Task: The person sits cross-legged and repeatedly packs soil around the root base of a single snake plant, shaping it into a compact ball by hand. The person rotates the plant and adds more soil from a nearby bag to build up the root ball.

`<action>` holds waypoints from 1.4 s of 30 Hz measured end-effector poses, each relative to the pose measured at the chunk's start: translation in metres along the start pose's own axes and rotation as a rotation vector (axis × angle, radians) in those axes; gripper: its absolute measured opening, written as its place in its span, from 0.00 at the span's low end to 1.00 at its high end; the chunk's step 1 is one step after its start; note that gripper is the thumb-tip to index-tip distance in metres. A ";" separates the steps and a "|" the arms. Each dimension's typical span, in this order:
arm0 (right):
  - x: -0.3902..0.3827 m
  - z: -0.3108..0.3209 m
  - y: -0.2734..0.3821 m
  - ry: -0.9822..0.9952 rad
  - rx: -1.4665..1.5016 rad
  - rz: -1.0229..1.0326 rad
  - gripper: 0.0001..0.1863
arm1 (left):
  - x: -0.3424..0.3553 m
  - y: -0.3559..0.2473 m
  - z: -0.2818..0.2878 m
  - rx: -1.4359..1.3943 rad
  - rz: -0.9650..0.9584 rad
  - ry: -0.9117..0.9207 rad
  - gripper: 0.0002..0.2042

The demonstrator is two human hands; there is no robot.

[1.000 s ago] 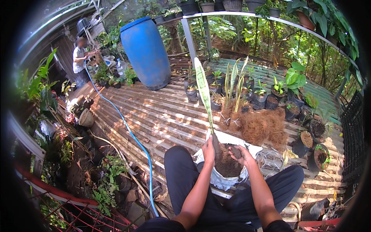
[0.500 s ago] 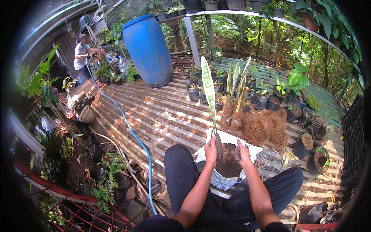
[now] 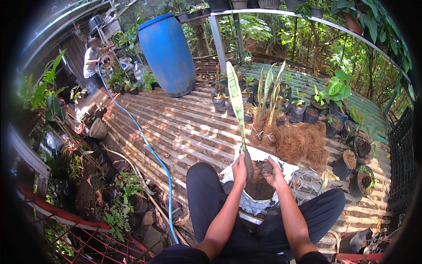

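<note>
My left hand (image 3: 239, 169) is closed round the base of a snake plant (image 3: 236, 99), whose single tall leaf stands nearly upright. Dark soil clings to the plant's lower end, beside my fingers. Across from it my right hand (image 3: 275, 174) is cupped with a clump of dark soil (image 3: 266, 166) in its fingers. Both hands are over a white sack (image 3: 259, 207) with its rim folded down, which holds loose brown soil (image 3: 260, 189) between my knees.
Brown coconut fibre (image 3: 301, 143) lies beyond the sack, beside wrapped snake plants (image 3: 265, 94). Potted plants line the far and right sides. A blue hose (image 3: 151, 149) runs along the left, and a blue barrel (image 3: 167, 55) stands behind. Another person (image 3: 91, 64) works at far left.
My right hand has turned palm upward and its fingers have opened round a clump of soil. The snake plant stays in my left hand, its leaf tip slightly further left.
</note>
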State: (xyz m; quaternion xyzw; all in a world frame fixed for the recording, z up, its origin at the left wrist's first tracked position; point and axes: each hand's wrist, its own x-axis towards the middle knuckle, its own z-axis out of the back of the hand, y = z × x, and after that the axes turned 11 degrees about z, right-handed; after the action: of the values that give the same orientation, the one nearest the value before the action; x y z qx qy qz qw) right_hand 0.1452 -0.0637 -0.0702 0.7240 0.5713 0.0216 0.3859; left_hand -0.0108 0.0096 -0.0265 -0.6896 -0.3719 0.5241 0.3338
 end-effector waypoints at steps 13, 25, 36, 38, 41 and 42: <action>0.001 0.001 0.001 0.024 -0.070 -0.040 0.11 | 0.007 0.008 -0.001 0.017 -0.009 -0.015 0.29; -0.018 -0.031 0.017 -0.051 -0.125 0.018 0.20 | 0.005 0.003 0.002 0.068 -0.016 -0.018 0.28; -0.015 -0.025 0.017 -0.004 -0.198 0.093 0.25 | -0.005 -0.004 -0.001 0.001 0.036 0.030 0.28; -0.014 -0.025 0.018 0.007 -0.155 0.085 0.19 | -0.005 -0.004 -0.002 0.016 0.030 0.010 0.28; -0.013 -0.028 0.019 0.042 -0.116 0.052 0.13 | 0.001 -0.002 0.000 0.042 0.016 -0.027 0.29; -0.013 -0.029 0.018 0.055 -0.109 0.040 0.12 | 0.004 -0.001 0.001 0.040 0.034 -0.034 0.29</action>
State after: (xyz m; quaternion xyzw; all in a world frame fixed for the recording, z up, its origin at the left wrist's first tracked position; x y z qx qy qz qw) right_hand 0.1415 -0.0596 -0.0339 0.7124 0.5650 0.0802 0.4084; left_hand -0.0115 0.0134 -0.0274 -0.6799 -0.3553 0.5488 0.3322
